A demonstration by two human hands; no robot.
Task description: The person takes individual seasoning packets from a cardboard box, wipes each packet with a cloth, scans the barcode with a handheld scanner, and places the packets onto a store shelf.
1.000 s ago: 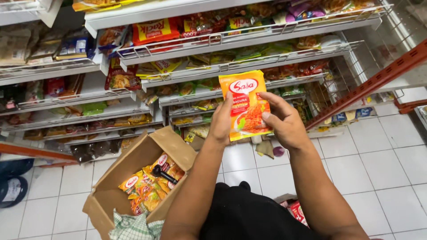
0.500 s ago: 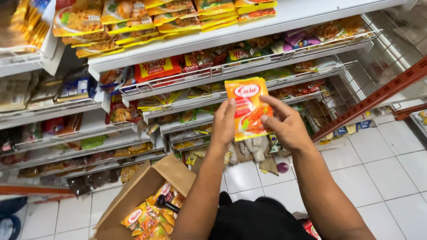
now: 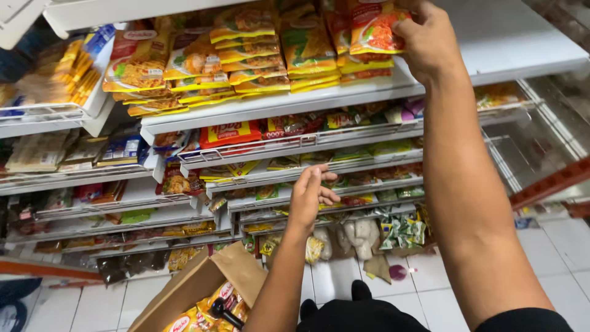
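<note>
Right hand [image 3: 430, 40] is raised to the top white shelf [image 3: 528, 43], fingers closed around an orange-yellow seasoning packet [image 3: 376, 27], thumb side toward the camera. The packet sits at the right end of a row of stacked packets, touching the stack under it [image 3: 362, 64]; its upper edge is cut off by the frame. Whether the packet already rests fully on the stack or hangs partly in the grip, cannot tell.

Left hand [image 3: 310, 197] is lower, in front of the middle wire shelves [image 3: 295, 144], fingers loosely spread and slightly curled, holding nothing, touching nothing visible. It hovers near the shelf edge with green and yellow sachets [image 3: 270, 192] behind it.

More stacks of yellow, green and orange packets [image 3: 246, 52] fill the top shelf to the left of the held one. Red packets [image 3: 230, 132] lie in the wire tray just below. Further left, other shelves [image 3: 55, 117] carry flat boxes and packets, blurred.

Bottom left, an open cardboard box [image 3: 203, 280] stands on the white tiled floor [image 3: 553, 258], with orange-yellow packets [image 3: 196, 313] and a dark tool-like object [image 3: 224, 312] inside. Bags of pale round items [image 3: 356, 237] lean at the foot of the shelving. The person's dark garment [image 3: 362, 316] fills the lower middle. An orange rail [image 3: 553, 181] runs at the right edge.
</note>
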